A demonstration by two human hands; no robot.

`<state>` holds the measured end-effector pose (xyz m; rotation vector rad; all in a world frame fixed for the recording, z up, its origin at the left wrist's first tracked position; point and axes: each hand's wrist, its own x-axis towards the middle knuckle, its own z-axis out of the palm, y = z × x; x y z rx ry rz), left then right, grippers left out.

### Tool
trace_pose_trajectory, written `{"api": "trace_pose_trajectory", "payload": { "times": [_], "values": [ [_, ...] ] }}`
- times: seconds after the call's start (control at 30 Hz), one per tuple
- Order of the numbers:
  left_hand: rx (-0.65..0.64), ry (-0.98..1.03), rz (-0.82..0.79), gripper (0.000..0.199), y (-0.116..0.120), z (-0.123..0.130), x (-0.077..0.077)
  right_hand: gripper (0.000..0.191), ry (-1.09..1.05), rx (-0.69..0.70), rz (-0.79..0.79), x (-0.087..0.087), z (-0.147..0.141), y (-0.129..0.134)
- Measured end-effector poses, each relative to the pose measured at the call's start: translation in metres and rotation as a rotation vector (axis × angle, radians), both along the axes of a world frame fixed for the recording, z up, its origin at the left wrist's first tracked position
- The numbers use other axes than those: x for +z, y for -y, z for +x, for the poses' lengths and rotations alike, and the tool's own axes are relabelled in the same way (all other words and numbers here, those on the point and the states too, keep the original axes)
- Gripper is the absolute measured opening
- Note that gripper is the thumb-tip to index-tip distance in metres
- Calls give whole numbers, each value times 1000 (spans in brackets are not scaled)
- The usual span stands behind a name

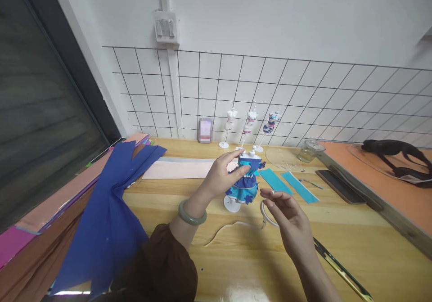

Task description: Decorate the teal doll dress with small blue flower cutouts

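A miniature dress form (248, 158) wears a blue and turquoise dress (242, 192) with a ruffled skirt and dark blue flower shapes. My left hand (221, 173) is closed around its upper body from the left, thumb across the front. The form's round white base (232, 204) shows below the skirt. Just right of the skirt, my right hand (286, 214) is pinched, with a tiny pale speck at the fingertips, too small to name. Behind and under that hand lies a roll of narrow tape (263, 212), its loose end (224, 231) trailing left over the wooden table.
Three small dress forms (250, 123) and a phone (205, 130) stand by the wall grid. Turquoise strips (300, 187), a glass jar (309, 151) and a dark tray (340, 186) are at right. Yellow-black cutter (342, 270) lies front right. Blue cloth (111, 216) covers the left.
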<state>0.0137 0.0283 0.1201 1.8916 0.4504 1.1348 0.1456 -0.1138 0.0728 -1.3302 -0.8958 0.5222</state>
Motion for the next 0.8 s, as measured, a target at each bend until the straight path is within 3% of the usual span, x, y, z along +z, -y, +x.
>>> {"api": "trace_pose_trajectory", "payload": {
  "times": [0.17, 0.3, 0.53, 0.8],
  "values": [
    [-7, -6, 23, 49, 2, 2, -2, 28, -41, -110, 162, 25, 1, -24],
    [-2, -27, 44, 49, 0, 2, -3, 42, -59, -90, 216, 42, 0, -47],
    [29, -61, 66, 48, -1, 1, -3, 54, -55, -58, 195, 41, -1, -63],
    [58, -101, 63, 48, 1, 0, -1, 52, -135, -44, 220, 46, -6, -63]
  ]
}}
